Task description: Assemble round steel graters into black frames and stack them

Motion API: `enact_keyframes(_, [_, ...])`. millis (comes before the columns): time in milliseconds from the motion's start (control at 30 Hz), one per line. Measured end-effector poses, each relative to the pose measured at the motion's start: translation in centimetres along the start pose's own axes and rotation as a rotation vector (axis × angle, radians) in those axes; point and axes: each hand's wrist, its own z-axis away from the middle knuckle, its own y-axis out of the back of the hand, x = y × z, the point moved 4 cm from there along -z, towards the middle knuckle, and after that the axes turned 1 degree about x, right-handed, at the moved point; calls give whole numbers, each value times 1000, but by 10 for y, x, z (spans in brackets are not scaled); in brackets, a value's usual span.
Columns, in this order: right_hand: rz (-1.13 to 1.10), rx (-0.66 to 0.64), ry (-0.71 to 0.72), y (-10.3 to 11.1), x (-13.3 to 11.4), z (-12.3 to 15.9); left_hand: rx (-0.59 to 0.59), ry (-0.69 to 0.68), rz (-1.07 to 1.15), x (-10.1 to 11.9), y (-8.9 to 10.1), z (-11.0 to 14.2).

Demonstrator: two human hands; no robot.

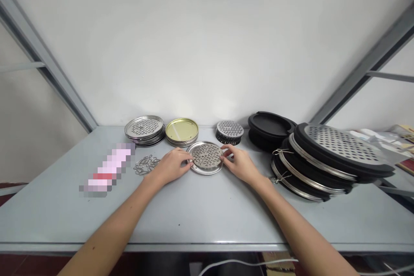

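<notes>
In the middle of the table a round perforated metal grater disc (207, 156) lies over a shallow silver lid-like ring (207, 172), whose rim shows around it. My left hand (174, 164) pinches the disc's left edge between thumb and fingers. On the opposite edge, my right hand (238, 163) has its thumb and fingertips closed on the same disc. Just left of my left hand lies a loose pile of bent wire clips (146, 164). Behind the disc stands a stack of similar perforated discs (230, 129).
At the back are silver rings with perforated centres (144, 127) and gold-coloured lids (182, 130), both stacked. Black round rims (271, 126) stand at the back right. Nearer, a tall stack of black-rimmed assemblies (343, 146) sits beside my right forearm. A pixelated pink item (110, 168) lies left.
</notes>
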Motion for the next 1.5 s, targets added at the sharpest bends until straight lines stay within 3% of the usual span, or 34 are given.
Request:
enact_keyframes(300, [70, 16, 92, -7, 0, 0, -65, -64, 24, -3, 0, 2])
enact_keyframes(767, [13, 14, 198, -13, -3, 0, -77, -34, 10, -5, -1, 2])
enact_keyframes(1233, [18, 24, 125, -15, -12, 3, -51, -31, 28, -5, -1, 1])
enact_keyframes(1500, [-111, 27, 84, -16, -6, 2, 9, 14, -137, 6, 1, 2])
